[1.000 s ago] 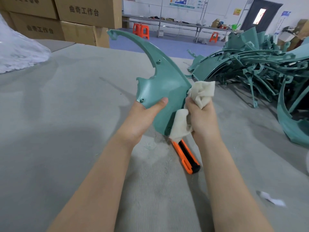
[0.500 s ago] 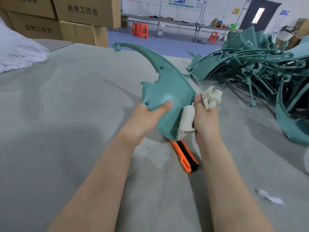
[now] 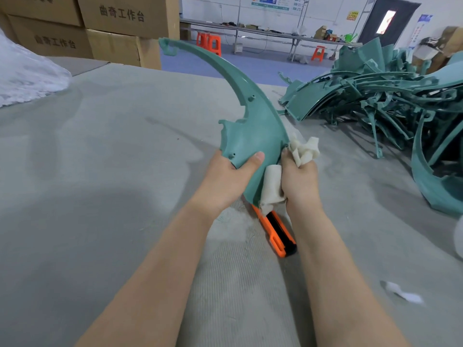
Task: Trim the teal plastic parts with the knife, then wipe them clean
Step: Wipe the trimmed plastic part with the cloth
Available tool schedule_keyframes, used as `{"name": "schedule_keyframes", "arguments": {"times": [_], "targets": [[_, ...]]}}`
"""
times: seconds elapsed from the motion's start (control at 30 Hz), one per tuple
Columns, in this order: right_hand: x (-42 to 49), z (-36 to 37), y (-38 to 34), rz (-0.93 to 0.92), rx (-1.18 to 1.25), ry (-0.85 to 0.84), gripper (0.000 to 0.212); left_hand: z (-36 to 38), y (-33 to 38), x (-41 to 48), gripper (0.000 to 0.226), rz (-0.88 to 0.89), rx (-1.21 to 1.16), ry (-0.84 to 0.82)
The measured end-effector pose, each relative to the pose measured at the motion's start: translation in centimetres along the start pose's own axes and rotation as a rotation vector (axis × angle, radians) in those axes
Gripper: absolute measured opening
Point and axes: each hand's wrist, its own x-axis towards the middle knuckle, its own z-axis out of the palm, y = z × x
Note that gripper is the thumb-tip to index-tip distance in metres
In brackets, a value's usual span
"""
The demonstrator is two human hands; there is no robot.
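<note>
A curved teal plastic part stands tilted above the grey table, its thin hooked tip pointing up and left. My left hand grips its wide lower end, thumb across the front face. My right hand grips a bunched cream cloth against the part's right edge; a fold of the cloth hangs below the fist. An orange and black utility knife lies on the table just under both hands, partly hidden by the part and cloth.
A big pile of teal parts fills the right side of the grey felt table. Cardboard boxes stack at the back left beside a white plastic sheet. A white scrap lies at the near right.
The part has dropped lower and tilted a little over the second. My right hand with the cloth slid down along the part's right edge. The knife has not moved.
</note>
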Motion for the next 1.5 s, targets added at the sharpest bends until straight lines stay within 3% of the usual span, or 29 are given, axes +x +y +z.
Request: {"name": "schedule_keyframes", "arguments": {"times": [0.2,0.5,0.73,0.8,1.0,1.17,1.37,1.5], "targets": [[-0.6,1.1,-0.1,0.015,-0.055,-0.217,0.022,-0.6,0.0,0.3,0.016,0.009,-0.007,0.105],[-0.1,0.5,0.4,-0.022,0.068,-0.041,0.021,0.0,-0.3,0.3,0.019,0.033,-0.072,0.052],[-0.3,1.2,0.0,0.122,0.313,-0.243,0.031,-0.8,0.0,0.5,0.02,0.019,-0.075,0.13],[-0.5,1.3,0.1,0.09,0.215,-0.237,0.019,-1.0,0.1,0.6,0.019,0.006,-0.098,0.134],[-0.3,1.4,0.3,-0.048,0.062,-0.205,0.011,-1.2,0.2,0.5,0.02,0.024,-0.102,0.071],[0.1,0.9,0.4,0.012,0.038,0.005,0.032,-0.5,0.0,0.3,0.016,0.028,-0.021,0.029],[-0.4,1.4,-0.2,-0.037,-0.077,-0.174,0.02,-0.7,0.2,0.5,0.019,0.061,0.0,0.085],[-0.2,1.1,-0.1,0.0,-0.132,-0.096,0.019,-0.7,0.1,0.3,0.017,0.044,-0.014,0.086]]}}
